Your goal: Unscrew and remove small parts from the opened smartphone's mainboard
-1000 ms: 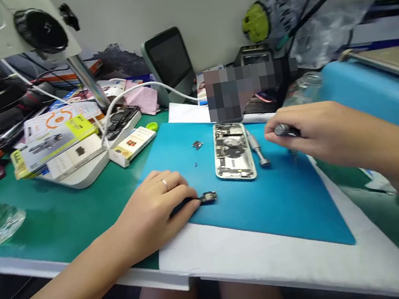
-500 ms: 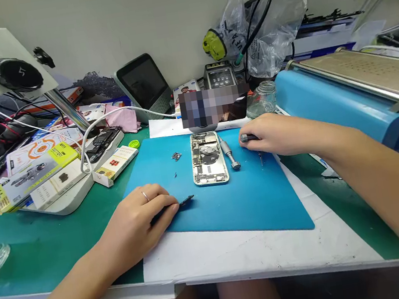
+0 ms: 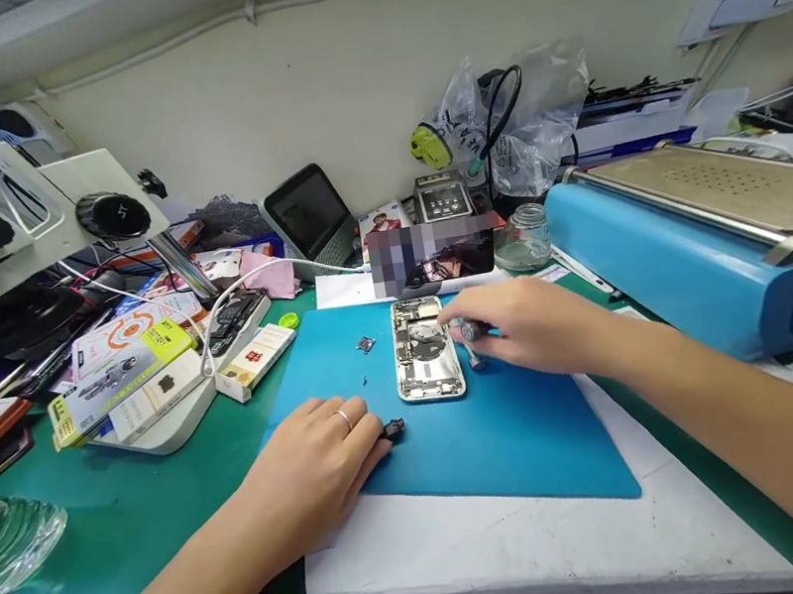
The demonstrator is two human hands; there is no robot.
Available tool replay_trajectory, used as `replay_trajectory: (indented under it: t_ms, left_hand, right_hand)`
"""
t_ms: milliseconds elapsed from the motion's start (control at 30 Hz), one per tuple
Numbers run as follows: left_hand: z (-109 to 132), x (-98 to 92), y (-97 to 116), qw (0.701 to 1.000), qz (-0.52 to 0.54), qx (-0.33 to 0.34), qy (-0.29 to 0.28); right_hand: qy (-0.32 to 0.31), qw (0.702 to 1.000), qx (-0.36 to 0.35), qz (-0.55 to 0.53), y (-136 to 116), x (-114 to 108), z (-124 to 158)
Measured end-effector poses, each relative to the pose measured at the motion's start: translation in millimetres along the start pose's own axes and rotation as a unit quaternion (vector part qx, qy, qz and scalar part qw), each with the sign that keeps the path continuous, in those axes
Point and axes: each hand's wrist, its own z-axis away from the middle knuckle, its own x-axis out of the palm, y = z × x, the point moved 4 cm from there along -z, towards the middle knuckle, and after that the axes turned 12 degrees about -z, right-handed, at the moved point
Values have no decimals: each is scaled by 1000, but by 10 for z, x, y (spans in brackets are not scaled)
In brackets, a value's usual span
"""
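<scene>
An opened phone (image 3: 427, 357) with bare inner parts lies on the blue mat (image 3: 526, 447). My left hand (image 3: 324, 459) rests at the mat's front left, fingers closed round a small black part (image 3: 393, 428) whose end sticks out; its exact kind I cannot make out. Beside the phone's right edge, my right hand (image 3: 528, 321) is closed round a screwdriver (image 3: 475, 329), of which the grey end shows. A second screwdriver (image 3: 477, 362) lies partly hidden beneath those fingers. Left of the phone are a small metallic piece (image 3: 366, 344) and a tiny screw-like bit (image 3: 364, 380).
Battery boxes (image 3: 127, 375) and a microscope (image 3: 117, 216) crowd the left. Behind the mat stand a dark phone screen (image 3: 451, 263), a glass jar (image 3: 526, 236) and a smart display (image 3: 308, 213). A blue heating plate machine (image 3: 662, 265) flanks the right. A glass dish (image 3: 5, 540) sits front left.
My right hand has moved left with its screwdriver, up to the phone and over the second screwdriver. My left hand still holds the black part, now turned a little. The camera view has tilted up.
</scene>
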Motion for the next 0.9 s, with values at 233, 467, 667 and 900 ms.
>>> replay_trajectory:
  t_ms: [233,467,667,900]
  left_hand:
    - [-4,-56,-142,996,52,-65,-14]
    - [268,-370,-618,967,113,-227,21]
    - [694,-561,-886,938,138,-311,62]
    - [827,-612,-873,923,194,-325,67]
  right_hand:
    - [-15,986,-162,-32,-571,196,95]
    - [-23,944,-328,31,-1153,654,-68]
    - [-69,921,-377,70,-1368,960,-671]
    - [-127,948,-262,130,-1219,1156,-1108]
